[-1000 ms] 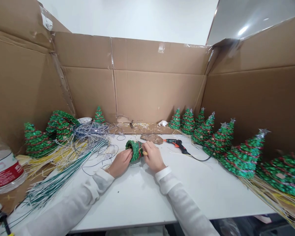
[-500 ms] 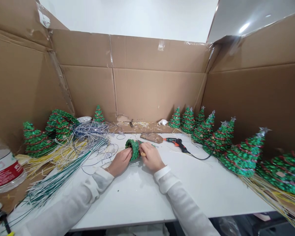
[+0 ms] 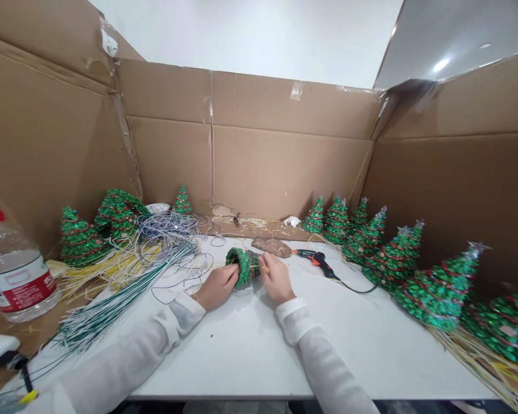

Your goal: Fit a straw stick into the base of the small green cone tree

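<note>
A small green tinsel Christmas tree [image 3: 243, 269] with red garland lies on its side between my hands, its open base turned to the left. My left hand [image 3: 218, 286] is closed on the rim of that base, with fingertips at the opening. At the narrower end, my right hand [image 3: 277, 280] is curled shut. A rounded tan end [image 3: 265, 268] of something pokes out of its fist; the rest is hidden by the fingers. Beyond the hands lies a brown, glue-stained slab [image 3: 271, 248], with a black and orange glue gun [image 3: 317, 261] at its right.
Finished-looking trees [image 3: 442, 282] with stars line the right side; more trees [image 3: 81, 241] stand left. Tangled wires [image 3: 166, 227] and green-white strands [image 3: 107, 307] cover the left of the white table [image 3: 242, 362]. A bottle [image 3: 19, 276] stands far left. Cardboard walls [image 3: 285, 167] enclose the table.
The view has shifted, so everything sits slightly further right and the bottle's red cap shows. My right hand is a little further from the tree's base, exposing more red garland.
</note>
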{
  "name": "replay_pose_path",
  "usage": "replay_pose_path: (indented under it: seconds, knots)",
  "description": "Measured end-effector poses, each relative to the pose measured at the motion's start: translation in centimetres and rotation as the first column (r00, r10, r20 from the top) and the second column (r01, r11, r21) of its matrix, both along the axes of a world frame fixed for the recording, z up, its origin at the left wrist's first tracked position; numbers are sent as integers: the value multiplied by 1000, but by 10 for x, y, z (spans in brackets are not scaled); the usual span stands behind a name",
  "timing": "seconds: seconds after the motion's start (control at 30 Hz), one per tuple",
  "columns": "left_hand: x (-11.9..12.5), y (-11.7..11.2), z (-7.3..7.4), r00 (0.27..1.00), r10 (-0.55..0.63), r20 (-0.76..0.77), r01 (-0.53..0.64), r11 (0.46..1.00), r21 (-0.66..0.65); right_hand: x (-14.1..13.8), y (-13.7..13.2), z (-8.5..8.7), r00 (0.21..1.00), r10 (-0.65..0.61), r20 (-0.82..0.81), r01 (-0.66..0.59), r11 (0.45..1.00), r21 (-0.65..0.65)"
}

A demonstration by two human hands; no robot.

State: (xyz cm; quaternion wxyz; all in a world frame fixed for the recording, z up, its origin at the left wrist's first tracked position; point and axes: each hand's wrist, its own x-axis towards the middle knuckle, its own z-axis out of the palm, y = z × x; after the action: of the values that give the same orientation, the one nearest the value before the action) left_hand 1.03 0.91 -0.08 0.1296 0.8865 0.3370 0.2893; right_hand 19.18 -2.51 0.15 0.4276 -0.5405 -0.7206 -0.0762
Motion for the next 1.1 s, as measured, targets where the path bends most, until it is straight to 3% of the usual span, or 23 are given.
replay_pose_path:
  seconds: [0.13, 0.3, 0.63, 0.83, 1.0, 1.1]
  knots:
    - [1, -1, 0, 1000, 4, 13, -4, 1000, 2, -10, -1, -4, 997, 52, 54, -50, 998, -42]
    - [0, -1, 0, 999, 22, 27, -22, 1000, -6, -18, 1, -9, 998, 65, 0, -65, 995, -81]
    - [-1, 4, -2, 997, -35, 67, 37, 999, -31, -16, -1, -2, 992, 95, 87, -93, 995, -35]
    - [-1, 4, -3, 994, -57, 90, 62, 997, -54, -18, -2, -4, 997, 81, 19, -80, 996, -31]
    - [-1, 3, -2, 992, -92, 87, 97, 994, -54, -12, -10, 10, 990, 120, -74, -115, 991, 70]
    - [-1, 4, -2, 993, -87, 83, 92, 994, -63, -7, -14, 14, 975, 96, -199, -74, 991, 113]
